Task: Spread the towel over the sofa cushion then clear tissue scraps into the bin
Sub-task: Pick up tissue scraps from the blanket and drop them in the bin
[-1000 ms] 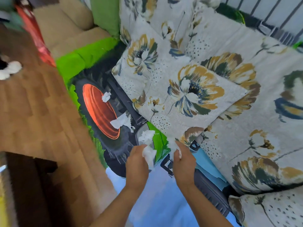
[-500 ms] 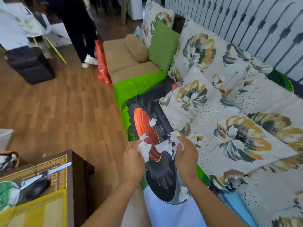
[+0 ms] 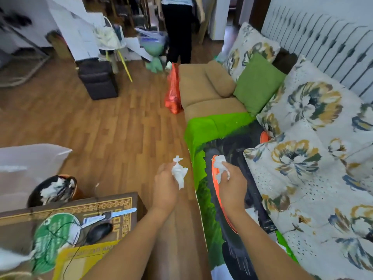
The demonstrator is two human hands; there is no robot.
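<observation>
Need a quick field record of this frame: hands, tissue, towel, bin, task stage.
left hand: grips a tissue wad, just left of the towel's edge
right hand: grips a second tissue wad, above the towel
towel: tractor print, spread along the sofa seat; a floral cushion lies over its back edge
bin: black liner, on the floor to the person's left, white tissue inside
task stage: towel spread; held scraps not yet in the bin

Your surface [image 3: 121,201] carries a black mouse [image 3: 100,232] beside a green fan [image 3: 50,239]; a red plastic bag [image 3: 173,91] stands on the floor [image 3: 101,128].
</observation>
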